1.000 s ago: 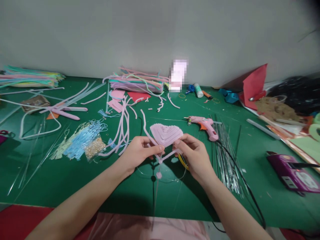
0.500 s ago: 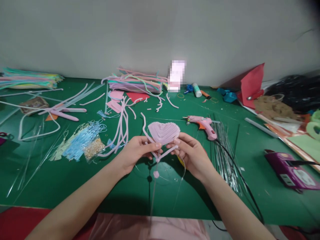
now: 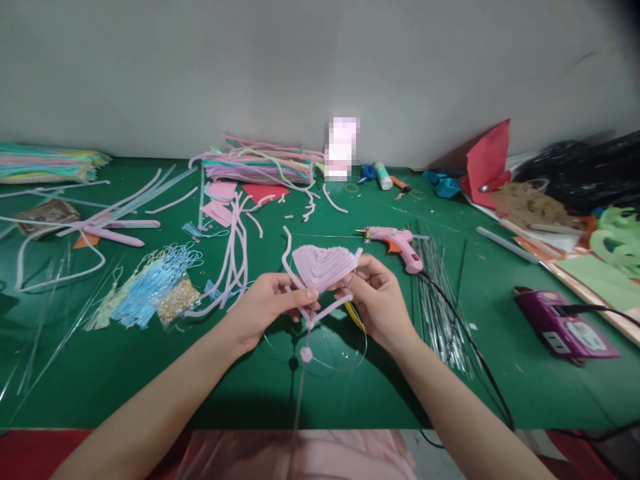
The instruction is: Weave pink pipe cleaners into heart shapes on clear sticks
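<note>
A lilac heart (image 3: 324,265) made of rows of pipe cleaner is held up over the green table, on a thin stem running down towards me. My left hand (image 3: 280,300) pinches it at its lower tip, thumb in front. A loose pipe cleaner end (image 3: 287,241) stands up on its left side. My right hand (image 3: 377,293) is closed at the heart's right edge on a lilac pipe cleaner (image 3: 358,256), whose end sticks up above the fingers. Below the heart, a V of pipe cleaner (image 3: 327,311) meets the stem, and a small lilac knob (image 3: 306,354) sits lower on it.
A pink glue gun (image 3: 395,243) lies right of the heart, its black cord trailing forward. Beside it are thin metal wires (image 3: 443,300) and a purple power box (image 3: 563,323). Blue tassels (image 3: 150,287), a bag of beads (image 3: 177,299) and pipe cleaner bundles (image 3: 260,167) lie left and behind.
My right hand has shifted up along the heart's right edge, and a pipe cleaner end now shows above its fingers. The heart has tilted slightly. The whole view has swung a little to the right.
</note>
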`<state>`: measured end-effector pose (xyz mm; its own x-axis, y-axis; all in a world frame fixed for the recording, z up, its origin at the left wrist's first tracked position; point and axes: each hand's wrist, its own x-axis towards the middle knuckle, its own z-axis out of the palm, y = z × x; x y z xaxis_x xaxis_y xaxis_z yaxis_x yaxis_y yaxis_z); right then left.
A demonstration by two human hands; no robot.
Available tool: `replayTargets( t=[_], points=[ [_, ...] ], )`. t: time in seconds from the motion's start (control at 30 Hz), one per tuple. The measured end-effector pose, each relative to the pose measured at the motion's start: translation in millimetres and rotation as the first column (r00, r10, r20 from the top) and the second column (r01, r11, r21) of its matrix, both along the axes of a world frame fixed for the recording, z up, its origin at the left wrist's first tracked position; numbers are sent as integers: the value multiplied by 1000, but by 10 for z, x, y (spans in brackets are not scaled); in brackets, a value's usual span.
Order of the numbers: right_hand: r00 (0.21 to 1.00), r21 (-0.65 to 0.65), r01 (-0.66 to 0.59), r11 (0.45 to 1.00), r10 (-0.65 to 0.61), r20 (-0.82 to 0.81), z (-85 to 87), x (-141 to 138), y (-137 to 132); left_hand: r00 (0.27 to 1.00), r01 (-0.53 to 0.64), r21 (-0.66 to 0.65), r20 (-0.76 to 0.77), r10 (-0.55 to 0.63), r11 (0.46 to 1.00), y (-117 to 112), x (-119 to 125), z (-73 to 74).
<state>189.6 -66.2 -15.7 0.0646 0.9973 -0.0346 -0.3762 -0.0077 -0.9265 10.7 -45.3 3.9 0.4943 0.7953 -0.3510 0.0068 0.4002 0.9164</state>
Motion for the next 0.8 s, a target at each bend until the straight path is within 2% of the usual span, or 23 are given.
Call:
replayTargets(
  t=[0.2,0.4,0.5,0.63,0.7,0.8],
  points=[
    [992,51,102,994,-105,71,-37,-29,-1,1000,-9,15,-30,9,1000,-1,20,5],
    [965,127,231,965,-244,93,-14,-7,0,999,0,23,-37,0,1000,-5,34,8],
    [935,130,332,934,-344,81,10,89,47,999,-6,11,-42,6,1000,-4,17,0],
    [855,60,517,854,-519,20,49,248,118,998,-48,-2,-30,48,999,6,-4,-17],
    [879,24,476,879,-476,14,67,276,120,998,-68,-7,6,68,998,10,-5,-22],
    [979,-11,203,979,-202,30,79,236,78,995,-83,-23,45,84,996,16,-5,-22]
  ],
)
